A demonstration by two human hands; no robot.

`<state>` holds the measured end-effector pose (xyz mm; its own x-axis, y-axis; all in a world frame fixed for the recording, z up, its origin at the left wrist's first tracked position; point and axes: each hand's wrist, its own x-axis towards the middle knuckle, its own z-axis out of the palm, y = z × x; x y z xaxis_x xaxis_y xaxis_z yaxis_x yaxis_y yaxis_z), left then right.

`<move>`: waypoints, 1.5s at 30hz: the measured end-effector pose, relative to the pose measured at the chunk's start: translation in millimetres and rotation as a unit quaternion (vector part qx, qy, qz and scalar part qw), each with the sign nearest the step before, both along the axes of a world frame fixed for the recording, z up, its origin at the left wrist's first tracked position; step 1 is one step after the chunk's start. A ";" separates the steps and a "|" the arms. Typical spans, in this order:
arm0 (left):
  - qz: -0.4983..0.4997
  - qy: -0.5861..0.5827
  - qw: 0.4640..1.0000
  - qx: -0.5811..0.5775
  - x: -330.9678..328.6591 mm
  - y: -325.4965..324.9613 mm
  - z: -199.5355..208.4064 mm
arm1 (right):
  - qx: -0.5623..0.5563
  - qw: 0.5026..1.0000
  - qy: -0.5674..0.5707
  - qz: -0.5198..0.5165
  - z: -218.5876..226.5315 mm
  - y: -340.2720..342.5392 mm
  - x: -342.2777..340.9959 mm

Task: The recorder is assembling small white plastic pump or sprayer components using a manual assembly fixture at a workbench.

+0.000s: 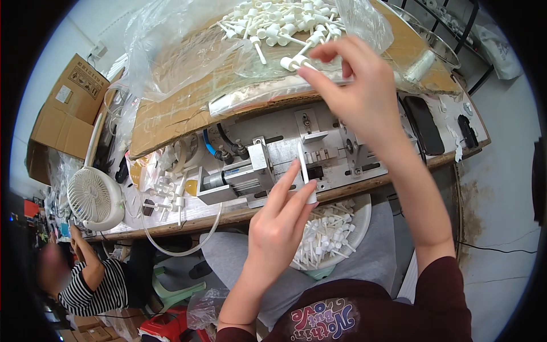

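My left hand (276, 231) is over the near side of a metal clamping fixture (245, 176), its fingers closed around a slim white strip (302, 165) that stands up beside the fixture's middle. My right hand (364, 91) is raised above the far side of the fixture. Its thumb and forefinger pinch at a small white cap with a stem (301, 60), at the near edge of a heap of similar white capped stems (285, 25). Another white cap (288, 64) lies right against the pinched one.
Cardboard (171, 117) with clear plastic film overhangs the fixture. A bowl (364, 219) of white capped stems rests at my lap. To the left are a white fan (94, 196) and a seated person (91, 279); a black phone (423, 125) lies to the right.
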<state>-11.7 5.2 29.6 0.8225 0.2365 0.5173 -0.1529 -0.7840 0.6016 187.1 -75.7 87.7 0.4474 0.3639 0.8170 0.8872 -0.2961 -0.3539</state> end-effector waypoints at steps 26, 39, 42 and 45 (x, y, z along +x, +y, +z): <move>-0.091 0.008 0.914 -0.396 3.8 -0.1 -6.5 | -0.113 0.956 -0.230 0.144 -56.7 -59.4 -64.1; 0.034 0.013 0.985 0.168 19.3 -3.6 -31.9 | -0.027 0.993 0.061 0.100 -60.4 -84.9 -80.1; 0.025 0.042 0.978 0.202 23.5 -1.2 -22.6 | -0.024 0.991 0.090 0.099 -60.4 -91.8 -82.5; 0.019 0.045 0.977 0.208 26.0 -0.5 -21.9 | -0.030 0.992 0.085 0.093 -64.5 -93.7 -82.1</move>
